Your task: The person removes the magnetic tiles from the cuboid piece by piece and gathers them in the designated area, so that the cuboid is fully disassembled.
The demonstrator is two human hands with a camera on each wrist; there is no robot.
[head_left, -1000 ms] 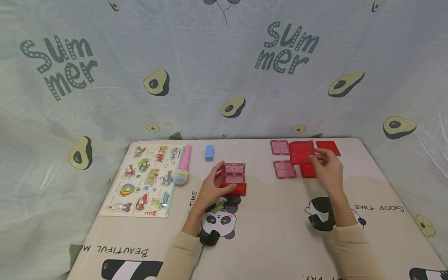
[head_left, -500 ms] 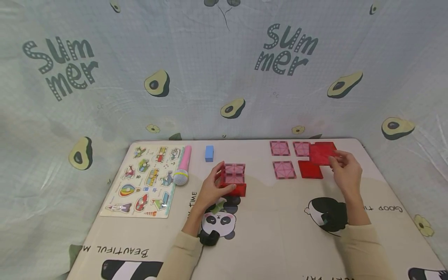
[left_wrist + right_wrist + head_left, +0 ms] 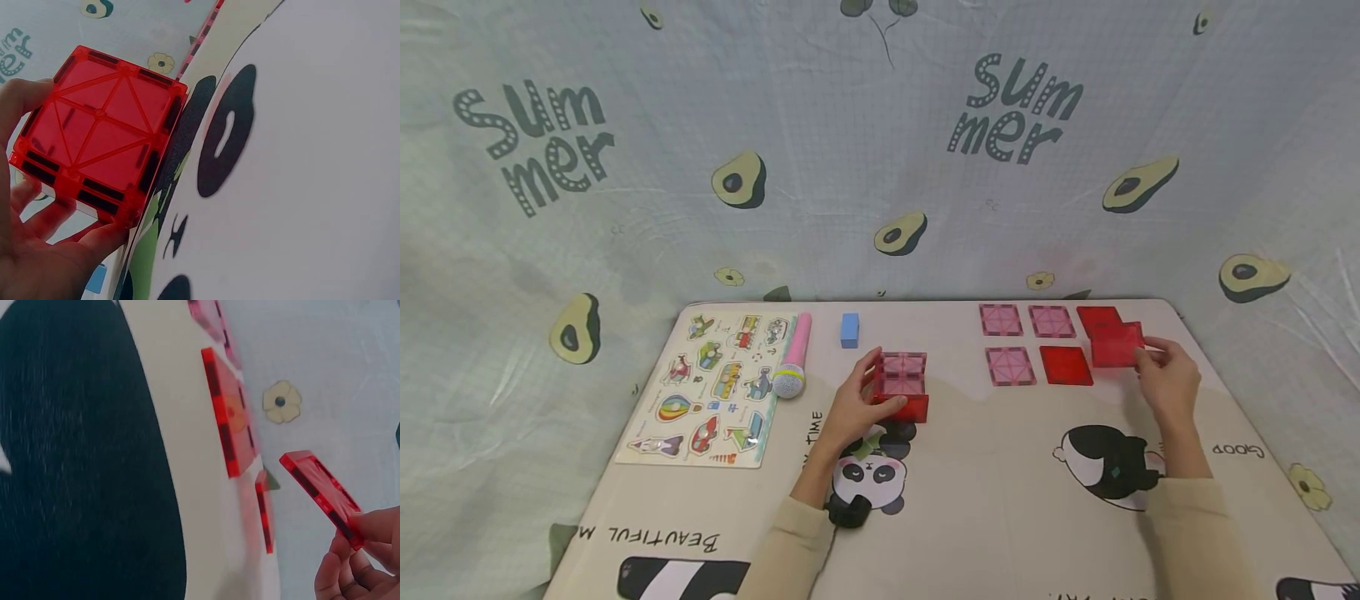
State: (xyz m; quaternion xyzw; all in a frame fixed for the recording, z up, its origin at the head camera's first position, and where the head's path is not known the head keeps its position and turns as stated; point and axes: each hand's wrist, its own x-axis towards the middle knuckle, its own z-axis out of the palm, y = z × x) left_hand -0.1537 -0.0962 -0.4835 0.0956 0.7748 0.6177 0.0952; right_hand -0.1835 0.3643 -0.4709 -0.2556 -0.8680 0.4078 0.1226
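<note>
My left hand (image 3: 852, 410) holds a small box of magnetic tiles (image 3: 901, 373), thumb at its near side and fingers along its left. Pink shows inside the box and red on its near wall. In the left wrist view a red square face (image 3: 103, 119) of the box fills much of the hand's reach. At the right, my right hand (image 3: 1170, 383) pinches a red magnetic tile (image 3: 1114, 348) by its right edge, tilted above the table. That raised tile (image 3: 322, 490) hangs apart from the others in the right wrist view. It partly covers another red tile (image 3: 1096, 317) lying behind.
Three pink tiles (image 3: 1011, 367) and a red tile (image 3: 1067, 366) lie flat left of the right hand. A blue block (image 3: 849, 331), a pink toy microphone (image 3: 793, 358) and a picture puzzle board (image 3: 700, 392) are at the left. A printed curtain (image 3: 820, 150) hangs behind the table.
My right hand has carried the red tile rightward and slightly nearer, uncovering the flat pink and red tiles beneath its path. The left hand keeps its hold on the box.
</note>
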